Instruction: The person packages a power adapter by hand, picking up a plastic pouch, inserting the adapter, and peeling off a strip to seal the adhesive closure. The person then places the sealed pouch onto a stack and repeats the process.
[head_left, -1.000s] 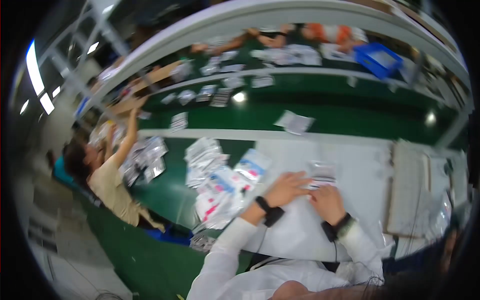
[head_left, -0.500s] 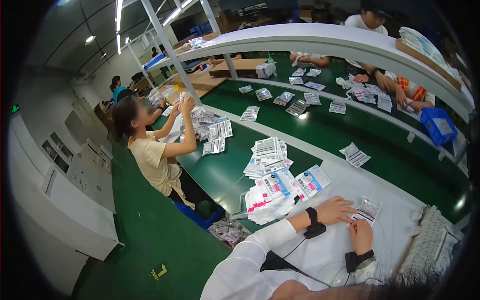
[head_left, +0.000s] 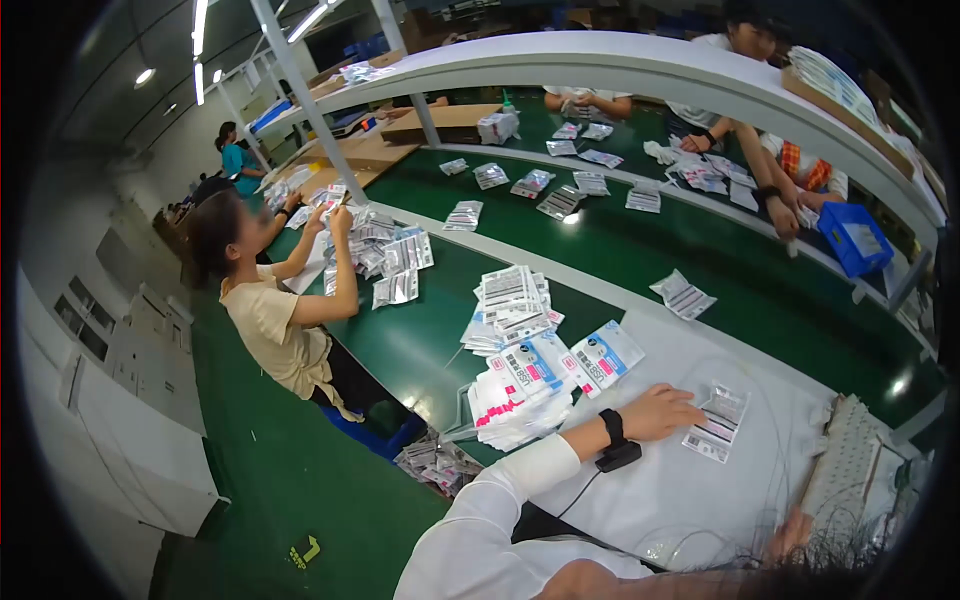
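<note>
A clear plastic packet with a printed card (head_left: 722, 425) lies flat on the white work surface (head_left: 640, 500). My left hand (head_left: 664, 412), with a black band at its wrist, rests palm down at the packet's left edge, fingers stretched out and touching it. Low on the right, my right hand (head_left: 790, 535) shows only as a blurred patch beside a carton of white items; its fingers cannot be made out. Left of my left hand stand a stack of blue, white and pink printed pouches (head_left: 530, 385) and a pile of labelled packets (head_left: 512, 305).
A green conveyor belt (head_left: 590, 240) carrying scattered packets runs beyond the bench. A patterned white carton (head_left: 845, 455) stands at right, a blue bin (head_left: 855, 240) farther off. A co-worker (head_left: 270, 290) handles packets at left; others work across the belt under a white shelf (head_left: 600, 50).
My right hand has left the packet and moved down and right toward the carton. The packet now lies flat, my left hand still at its edge. The view has shifted slightly.
</note>
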